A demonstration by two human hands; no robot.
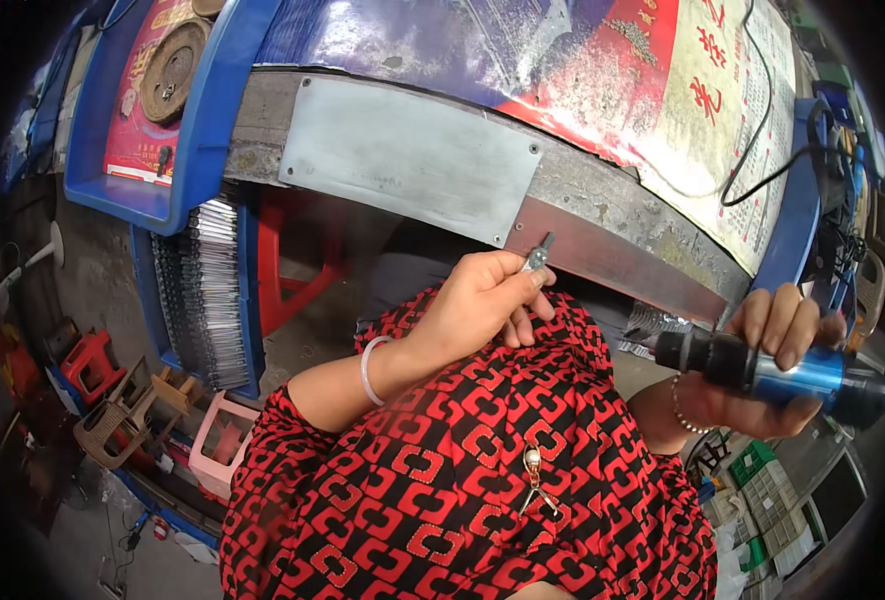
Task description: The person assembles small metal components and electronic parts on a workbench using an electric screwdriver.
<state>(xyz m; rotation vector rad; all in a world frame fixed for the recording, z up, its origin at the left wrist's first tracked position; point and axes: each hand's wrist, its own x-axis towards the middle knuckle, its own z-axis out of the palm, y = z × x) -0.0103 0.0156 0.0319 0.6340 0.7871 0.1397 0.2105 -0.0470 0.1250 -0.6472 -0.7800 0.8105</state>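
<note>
In front of my body, near the table's edge, my left hand point(483, 295) is closed in a pinch. Between its thumb and forefinger is a small silvery metal piece point(537, 256) with a dark narrow tip pointing away from me. Far to the right, my right hand point(781, 325) wraps round a blue and black electric screwdriver point(798, 374). The tool lies sideways, its black front end toward the left and apart from the metal piece. Its bit is hard to make out.
A pale metal plate point(403, 160) is screwed to the worktable's front edge. At the left, a blue tray point(198, 150) holds a round brown dish point(175, 75); below stands a blue bin packed with metal strips point(215, 290). A black cable point(763, 170) crosses the table's right side.
</note>
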